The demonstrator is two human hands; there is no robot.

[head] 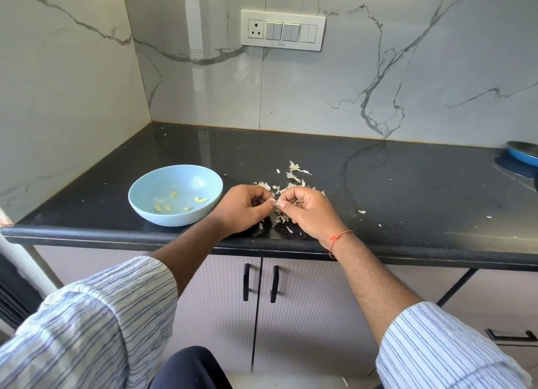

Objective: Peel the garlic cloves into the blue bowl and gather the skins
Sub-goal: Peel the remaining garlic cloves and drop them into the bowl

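- Left hand [247, 206] and right hand [305, 209] meet fingertip to fingertip over the black counter [407, 184], together pinching one small garlic clove [277, 202], mostly hidden.
- Blue bowl [175, 195], left of the hands, holds about seven peeled cloves [201, 199].
- Skins [294, 174] lie scattered behind and beneath the hands, too many to count.
- One blue pan [524, 152] at the counter's far right.

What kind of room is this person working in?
Most likely a home kitchen: a dark stone countertop with cabinet doors below, a marble-look wall with a switch panel, and a blue bowl of peeled garlic cloves.
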